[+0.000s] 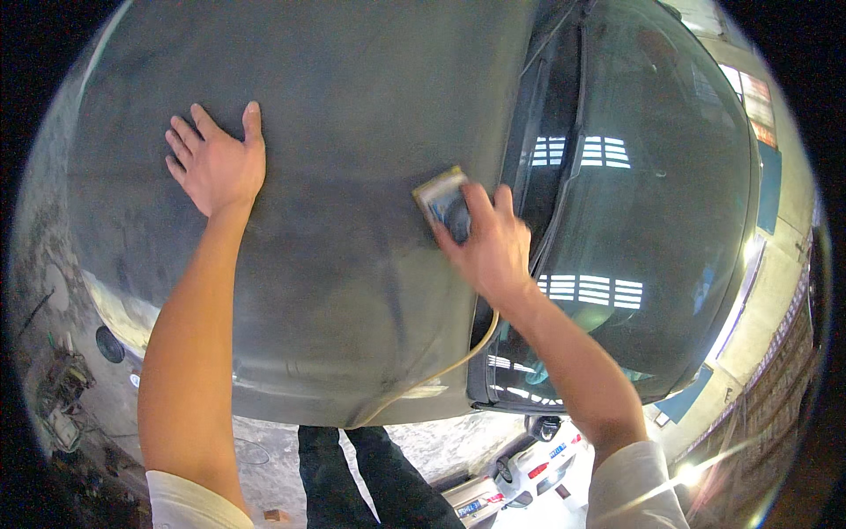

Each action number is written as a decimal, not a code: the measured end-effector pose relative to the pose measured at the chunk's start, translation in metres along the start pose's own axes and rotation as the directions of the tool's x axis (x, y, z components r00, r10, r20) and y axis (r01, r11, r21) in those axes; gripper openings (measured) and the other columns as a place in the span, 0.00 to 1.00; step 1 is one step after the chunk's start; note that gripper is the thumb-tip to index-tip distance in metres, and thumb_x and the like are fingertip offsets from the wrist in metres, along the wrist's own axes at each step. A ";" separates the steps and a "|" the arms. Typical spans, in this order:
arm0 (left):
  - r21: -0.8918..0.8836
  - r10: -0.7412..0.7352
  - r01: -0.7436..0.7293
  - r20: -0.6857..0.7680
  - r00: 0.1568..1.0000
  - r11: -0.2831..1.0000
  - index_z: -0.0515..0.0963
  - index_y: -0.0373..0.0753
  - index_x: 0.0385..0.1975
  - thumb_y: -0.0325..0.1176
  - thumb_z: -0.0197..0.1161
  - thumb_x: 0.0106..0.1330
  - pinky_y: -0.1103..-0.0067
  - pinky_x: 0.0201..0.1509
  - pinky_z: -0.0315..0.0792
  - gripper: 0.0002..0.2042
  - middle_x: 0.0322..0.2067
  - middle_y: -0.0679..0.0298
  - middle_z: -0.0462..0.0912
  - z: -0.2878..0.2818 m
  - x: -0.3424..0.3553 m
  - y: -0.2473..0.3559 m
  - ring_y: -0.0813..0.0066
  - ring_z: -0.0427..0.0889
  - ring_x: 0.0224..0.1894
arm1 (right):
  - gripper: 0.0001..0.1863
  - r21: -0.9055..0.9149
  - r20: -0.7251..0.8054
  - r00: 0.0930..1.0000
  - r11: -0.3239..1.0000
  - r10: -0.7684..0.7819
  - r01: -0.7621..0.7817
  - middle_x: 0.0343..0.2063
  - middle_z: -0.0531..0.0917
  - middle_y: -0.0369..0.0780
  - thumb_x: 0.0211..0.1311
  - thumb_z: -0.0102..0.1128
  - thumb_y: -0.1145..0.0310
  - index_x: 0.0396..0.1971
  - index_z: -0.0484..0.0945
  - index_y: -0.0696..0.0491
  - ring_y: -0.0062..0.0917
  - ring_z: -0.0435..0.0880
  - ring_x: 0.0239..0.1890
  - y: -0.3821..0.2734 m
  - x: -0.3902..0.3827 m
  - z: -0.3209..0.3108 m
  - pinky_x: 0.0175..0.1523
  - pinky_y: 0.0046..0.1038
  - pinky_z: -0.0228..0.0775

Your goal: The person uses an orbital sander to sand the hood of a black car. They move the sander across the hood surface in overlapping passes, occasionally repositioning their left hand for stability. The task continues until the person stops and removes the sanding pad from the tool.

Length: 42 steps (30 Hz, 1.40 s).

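My left hand point(218, 163) lies flat on the dull, dark grey car hood point(326, 132), fingers spread and holding nothing. Toward the windshield side of the hood, my right hand point(493, 238) is closed around a rectangular sander point(445, 204) with a yellowish edge. The sander rests against the hood; its underside is hidden and its outline is a little blurred. A thin tan hose point(458, 361) runs from beneath my right wrist, across the hood's near edge. Paler scuffed patches mark the hood's surface near that edge.
The windshield point(652, 203) reflects bright light panels, with a black cowl strip point(542, 176) between it and the hood. My legs point(335, 476) stand at the near edge. Other cars point(529, 467) are behind at lower right. Clutter point(66, 397) lies on the floor at left.
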<state>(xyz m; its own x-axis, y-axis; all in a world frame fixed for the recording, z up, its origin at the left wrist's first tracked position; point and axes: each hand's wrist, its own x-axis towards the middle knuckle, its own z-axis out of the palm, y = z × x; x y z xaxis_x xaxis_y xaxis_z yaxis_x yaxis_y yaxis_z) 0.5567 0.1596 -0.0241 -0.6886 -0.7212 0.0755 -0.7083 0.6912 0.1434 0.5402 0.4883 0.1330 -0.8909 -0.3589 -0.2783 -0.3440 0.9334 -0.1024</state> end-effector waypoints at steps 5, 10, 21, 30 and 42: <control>-0.018 0.036 -0.037 -0.024 0.999 0.999 0.58 0.34 0.80 0.75 0.44 0.74 0.49 0.84 0.46 0.50 0.80 0.39 0.55 0.004 -0.001 -0.004 0.43 0.50 0.84 | 0.32 0.057 -0.014 0.999 0.998 0.035 -0.034 0.40 0.76 0.47 0.54 0.82 0.61 0.58 0.78 0.53 0.43 0.85 0.28 0.011 -0.091 0.021 0.30 0.41 0.83; -0.046 0.066 -0.068 -0.058 0.996 0.997 0.58 0.32 0.80 0.77 0.43 0.73 0.48 0.84 0.47 0.52 0.80 0.37 0.55 0.009 0.003 -0.004 0.42 0.51 0.84 | 0.32 0.075 -0.073 0.995 0.995 -0.062 0.068 0.39 0.76 0.47 0.54 0.82 0.61 0.58 0.78 0.51 0.43 0.85 0.28 -0.006 -0.088 0.027 0.28 0.41 0.82; -0.061 0.260 -0.266 -0.089 0.961 0.962 0.61 0.36 0.80 0.79 0.45 0.70 0.49 0.84 0.47 0.52 0.81 0.48 0.58 0.011 -0.001 -0.012 0.51 0.52 0.84 | 0.31 0.104 0.029 0.998 0.994 -0.048 0.045 0.41 0.74 0.47 0.53 0.82 0.59 0.57 0.79 0.45 0.41 0.86 0.29 -0.049 -0.142 0.055 0.28 0.38 0.82; -0.052 0.312 -0.318 -0.091 0.946 0.947 0.63 0.39 0.80 0.81 0.43 0.69 0.46 0.83 0.49 0.53 0.81 0.49 0.59 0.027 0.011 -0.020 0.51 0.54 0.84 | 0.31 0.068 -0.085 0.996 0.997 -0.023 0.029 0.42 0.75 0.47 0.55 0.81 0.58 0.57 0.78 0.50 0.40 0.87 0.28 -0.035 -0.153 0.062 0.27 0.37 0.83; -0.057 0.639 -0.667 -0.239 0.731 0.743 0.64 0.38 0.79 0.74 0.46 0.75 0.63 0.83 0.57 0.47 0.78 0.51 0.66 0.045 0.001 -0.031 0.54 0.64 0.80 | 0.28 -0.026 -0.308 0.952 1.000 0.004 -0.012 0.40 0.83 0.52 0.56 0.79 0.56 0.54 0.79 0.48 0.52 0.89 0.42 -0.015 -0.145 0.075 0.48 0.47 0.83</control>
<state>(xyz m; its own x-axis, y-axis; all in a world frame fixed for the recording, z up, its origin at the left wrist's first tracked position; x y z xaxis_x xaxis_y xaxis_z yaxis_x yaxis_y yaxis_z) 0.5708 0.1399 -0.0727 -0.9187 -0.0966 0.3830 -0.0576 0.9920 0.1121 0.6971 0.5266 0.1037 -0.9402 -0.3394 0.0285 -0.3406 0.9373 -0.0739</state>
